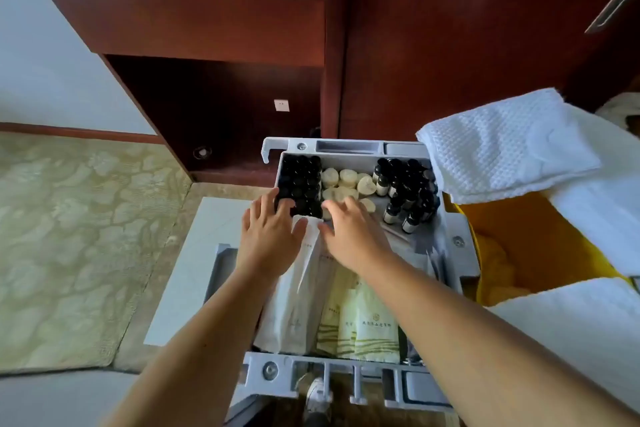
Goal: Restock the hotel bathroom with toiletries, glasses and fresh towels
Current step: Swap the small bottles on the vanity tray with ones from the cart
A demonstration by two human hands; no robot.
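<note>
A grey cart tray [460, 246] holds toiletries. Dark small bottles [299, 184] stand packed at its far left, round white soaps [346, 180] lie in the middle, and more dark bottles with pale labels [408, 194] stand at the far right. White and pale green paper packets [360, 319] fill the near part. My left hand [268, 232] reaches over the tray with straight fingers touching the left bottles. My right hand [349, 232] lies flat beside it over the packets, fingertips near the soaps. A folded white towel [509, 146] rests at the right.
A yellow laundry bag [540, 246] hangs open on the right of the cart, with white linen [595, 211] draped on its edges. Dark red wooden cabinets [450, 45] stand straight ahead. Patterned carpet [69, 236] covers the floor at left. A white shoe [317, 395] shows below the cart.
</note>
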